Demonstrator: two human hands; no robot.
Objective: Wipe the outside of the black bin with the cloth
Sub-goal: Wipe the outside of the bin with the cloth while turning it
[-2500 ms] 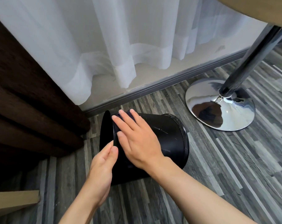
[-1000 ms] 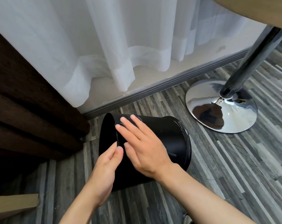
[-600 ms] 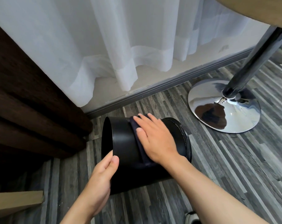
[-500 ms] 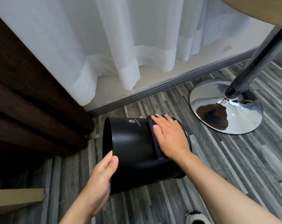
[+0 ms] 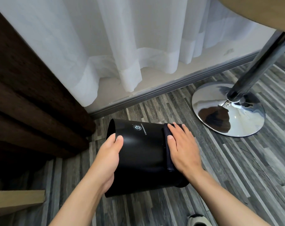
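The black bin [image 5: 141, 152] lies on its side on the striped grey floor, its open mouth to the left and a small white logo on its upper wall. My left hand [image 5: 109, 154] grips the rim at the mouth, thumb on the outside. A dark cloth [image 5: 167, 144] is pressed flat against the bin's wall near its base end by my right hand [image 5: 182, 149], which covers most of it. The bin's underside is hidden.
A chrome table base [image 5: 228, 110] with its pole stands at the right, under a wooden tabletop [image 5: 259, 12]. White sheer curtains [image 5: 122, 46] hang behind, a dark brown curtain [image 5: 24, 95] at the left. A wooden board edge [image 5: 16, 201] is at the lower left, a shoe tip [image 5: 198, 220] at the bottom.
My right hand has slid the cloth along the bin from the mouth end to the base end. My left hand has closed over the rim.
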